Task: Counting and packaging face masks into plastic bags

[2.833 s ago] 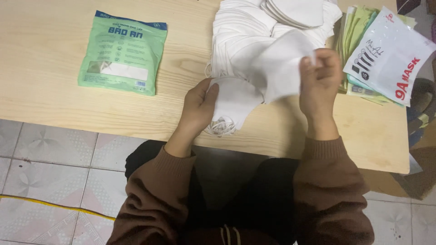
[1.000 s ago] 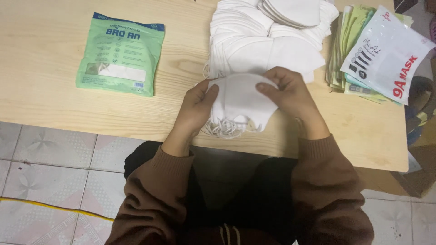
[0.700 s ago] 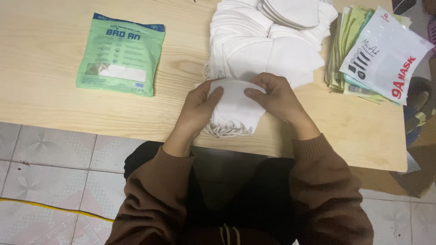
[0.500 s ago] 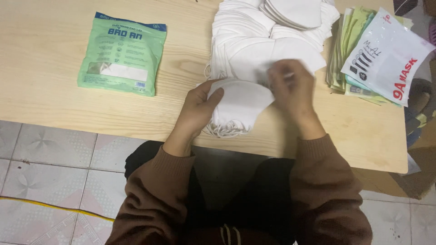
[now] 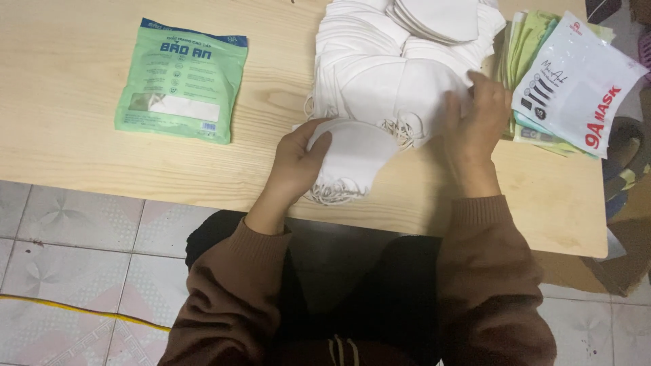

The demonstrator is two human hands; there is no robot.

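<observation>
Wooden table (image 5: 81, 135): bears all items. Pile of white masks (image 5: 400, 61), far centre; right hand (image 5: 478, 118) pinching its top mask. Green packet (image 5: 183, 81), far left. Small mask stack (image 5: 352, 159), near edge, clasped by left hand (image 5: 298, 163).

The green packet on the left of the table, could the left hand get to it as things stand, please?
Probably yes. The green packet lies alone on bare table, with nothing between it and the left hand. That hand is holding a small stack of white masks, though, so it would likely have to set them down first.
</observation>
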